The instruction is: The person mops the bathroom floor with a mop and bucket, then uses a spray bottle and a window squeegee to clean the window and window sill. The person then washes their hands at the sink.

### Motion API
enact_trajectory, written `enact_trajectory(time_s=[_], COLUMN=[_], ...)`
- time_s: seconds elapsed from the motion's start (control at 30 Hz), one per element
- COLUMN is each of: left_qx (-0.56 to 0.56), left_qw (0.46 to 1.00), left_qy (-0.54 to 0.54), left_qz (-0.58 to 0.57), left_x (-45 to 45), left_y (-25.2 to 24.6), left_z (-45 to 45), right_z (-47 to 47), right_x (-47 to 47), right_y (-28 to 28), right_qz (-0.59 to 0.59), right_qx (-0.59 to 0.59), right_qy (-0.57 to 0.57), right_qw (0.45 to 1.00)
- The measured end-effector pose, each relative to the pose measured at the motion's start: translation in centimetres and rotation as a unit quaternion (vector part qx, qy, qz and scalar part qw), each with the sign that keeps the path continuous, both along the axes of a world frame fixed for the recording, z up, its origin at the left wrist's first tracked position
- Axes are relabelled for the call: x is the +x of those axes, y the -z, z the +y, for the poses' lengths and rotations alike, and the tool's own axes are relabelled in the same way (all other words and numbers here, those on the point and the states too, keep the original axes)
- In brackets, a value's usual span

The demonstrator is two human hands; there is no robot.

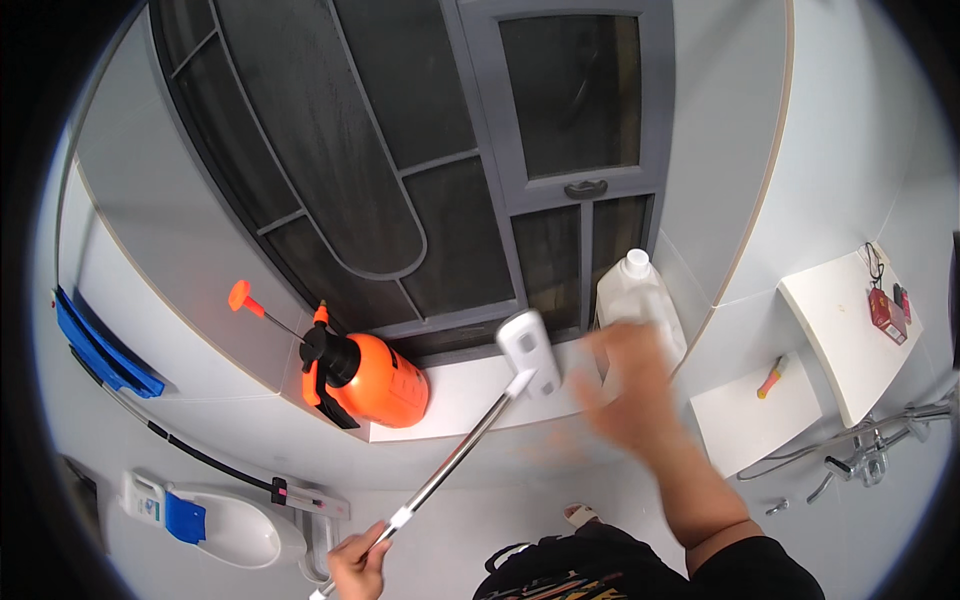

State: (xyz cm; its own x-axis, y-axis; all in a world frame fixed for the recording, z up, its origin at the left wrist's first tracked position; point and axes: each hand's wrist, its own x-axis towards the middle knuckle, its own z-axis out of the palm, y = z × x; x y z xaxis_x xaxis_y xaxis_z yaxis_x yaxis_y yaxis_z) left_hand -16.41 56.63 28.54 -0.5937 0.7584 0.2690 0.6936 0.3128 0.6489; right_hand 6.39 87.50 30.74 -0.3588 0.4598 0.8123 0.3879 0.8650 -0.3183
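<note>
My left hand (pixel 358 561) grips the metal pole of a flat-headed cleaning tool (pixel 459 454) at the bottom. Its white rectangular head (pixel 529 354) is at the window sill, against the lower window frame. My right hand (pixel 626 382), blurred, is raised in front of a white plastic jug (pixel 637 300) with a white cap; its fingers look spread, and nothing shows in them. An orange pump sprayer (pixel 386 381) with a black top stands at the sill's left end.
A dark-framed window (pixel 517 187) rises behind the sill. At right are a white shelf (pixel 840 337) with a red box (pixel 887 315), a brush-like tool (pixel 771 379) and a shower mixer (pixel 870 457). A white toilet (pixel 247 532) and blue squeegee-like tool (pixel 105 352) are left.
</note>
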Motion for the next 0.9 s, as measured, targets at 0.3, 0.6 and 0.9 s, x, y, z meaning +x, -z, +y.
enact_trajectory(time_s=[0.3, 0.6, 0.9], left_qx=[0.073, 0.170, 0.225], left_qw=[0.983, 0.943, 0.937], left_qy=[-0.133, -0.224, -0.172], left_qz=[-0.103, -0.179, -0.204], left_x=[-0.4, 0.7, 2.4], left_y=[-0.5, -0.8, -0.1], left_z=[-9.5, -16.1, -14.9], right_z=[4.4, 0.9, -3.6], right_x=[1.7, -4.1, -15.8], right_y=[-3.9, -1.3, -0.2], right_qz=[-0.117, 0.039, 0.074], right_qx=[-0.283, -0.335, -0.369], right_qy=[0.286, 0.163, 0.010], right_qw=[0.908, 0.927, 0.926])
